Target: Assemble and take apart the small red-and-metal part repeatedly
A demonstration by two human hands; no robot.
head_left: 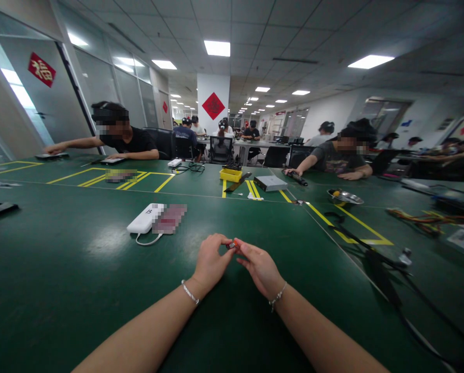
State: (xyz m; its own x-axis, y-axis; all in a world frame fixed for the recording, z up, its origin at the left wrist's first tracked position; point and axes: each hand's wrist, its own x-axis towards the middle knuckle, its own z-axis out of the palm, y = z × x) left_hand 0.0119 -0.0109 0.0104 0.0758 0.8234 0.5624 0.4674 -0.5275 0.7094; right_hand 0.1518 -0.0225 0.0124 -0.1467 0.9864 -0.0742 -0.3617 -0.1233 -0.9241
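Both hands meet above the green tabletop (169,280), with a small orange-and-silver piece (232,244) between their fingertips. My left hand (212,263) pinches it from the left between thumb and forefinger. From the other side, my right hand (259,264) holds its orange end in a thumb-and-finger pinch, the other fingers loosely curled. The piece is too small and too covered by fingers for its kind to show. Beyond the left hand lie a white power bank (145,218), marked in black, and a blurred-out reddish phone-shaped thing (170,218), with a white cable (150,242) curving in front of them.
Farther back are a yellow bin (230,175), a grey box (270,183) and a metal bowl (345,197). Black cables (371,254) and coloured wires (418,220) lie at right. Two people sit across the table, one left (126,137), one right (338,158). Yellow tape marks the surface.
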